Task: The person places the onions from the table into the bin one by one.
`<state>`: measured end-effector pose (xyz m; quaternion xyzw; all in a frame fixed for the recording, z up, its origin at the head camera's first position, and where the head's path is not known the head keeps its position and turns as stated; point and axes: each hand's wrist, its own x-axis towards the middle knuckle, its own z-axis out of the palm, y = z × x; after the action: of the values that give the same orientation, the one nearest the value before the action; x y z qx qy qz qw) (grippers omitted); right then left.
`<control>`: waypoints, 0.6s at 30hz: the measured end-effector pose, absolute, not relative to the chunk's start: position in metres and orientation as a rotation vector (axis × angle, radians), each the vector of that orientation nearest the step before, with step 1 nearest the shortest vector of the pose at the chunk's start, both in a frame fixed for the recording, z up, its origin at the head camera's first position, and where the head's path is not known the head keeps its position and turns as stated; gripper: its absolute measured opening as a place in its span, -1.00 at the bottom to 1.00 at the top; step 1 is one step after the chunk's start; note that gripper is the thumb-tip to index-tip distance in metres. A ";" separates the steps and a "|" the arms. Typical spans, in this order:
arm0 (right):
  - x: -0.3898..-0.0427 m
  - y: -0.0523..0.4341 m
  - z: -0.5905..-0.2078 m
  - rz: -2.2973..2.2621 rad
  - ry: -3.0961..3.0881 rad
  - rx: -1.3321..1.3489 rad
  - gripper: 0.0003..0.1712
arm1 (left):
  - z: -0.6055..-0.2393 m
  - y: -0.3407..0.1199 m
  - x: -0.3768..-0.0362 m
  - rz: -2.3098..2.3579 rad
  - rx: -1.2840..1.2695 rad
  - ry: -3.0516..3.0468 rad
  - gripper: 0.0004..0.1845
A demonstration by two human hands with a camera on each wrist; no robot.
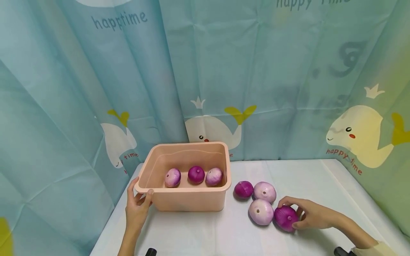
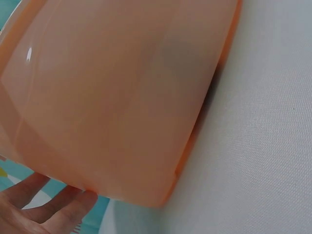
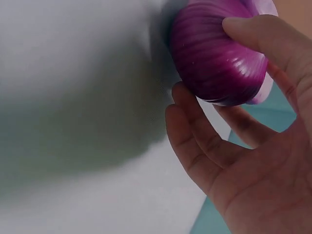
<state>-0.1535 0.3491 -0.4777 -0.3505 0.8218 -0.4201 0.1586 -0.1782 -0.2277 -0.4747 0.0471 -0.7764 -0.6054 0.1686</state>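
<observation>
Right hand (image 1: 312, 215) grips dark onion (image 1: 286, 218) near table's (image 1: 320, 177) front edge; left hand (image 1: 137, 206) holds tub (image 1: 189, 202) corner.

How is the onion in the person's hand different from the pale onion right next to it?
The held onion is dark purple; the pale onion is whitish pink. The right hand grips the dark one, while nothing touches the pale one except its neighbours. Both are round, similar in size, and sit on the white table outside the tub.

Teal fabric backdrop curtain (image 1: 208, 64) with whale print: "happtime" in grey-blue letters, upper left; partial "happy time" at top right edge. Small red "happy time" beneath the right yellow whale (image 1: 362, 137); "time" beside the left whale (image 1: 118, 140).
</observation>
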 end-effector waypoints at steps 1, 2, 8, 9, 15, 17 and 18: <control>-0.155 0.349 -0.475 -1.189 2.363 -1.005 -0.38 | -0.475 -0.228 -0.178 -1.722 0.135 -2.208 -0.23; -0.157 0.350 -0.472 -1.179 2.373 -1.012 -0.38 | -0.475 -0.228 -0.178 -1.720 0.141 -2.209 -0.23; -0.172 0.352 -0.448 -1.132 2.459 -1.080 -0.39 | -0.476 -0.228 -0.179 -1.708 0.138 -2.209 -0.24; -0.174 0.352 -0.443 -1.126 2.483 -1.089 -0.39 | -0.476 -0.227 -0.179 -1.709 0.134 -2.207 -0.24; -0.189 0.351 -0.415 -1.090 2.647 -1.122 -0.39 | -0.474 -0.227 -0.178 -1.712 0.142 -2.218 -0.23; -0.195 0.349 -0.406 -1.082 2.702 -1.112 -0.38 | -0.474 -0.226 -0.177 -1.710 0.147 -2.225 -0.23; -0.197 0.348 -0.402 -1.082 2.728 -1.104 -0.38 | -0.474 -0.226 -0.177 -1.708 0.148 -2.226 -0.23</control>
<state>-0.1975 0.3479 -0.4023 -0.3521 0.8700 -0.3452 0.0029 -0.1768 -0.2261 -0.4737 0.0521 -0.7813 -0.5996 0.1654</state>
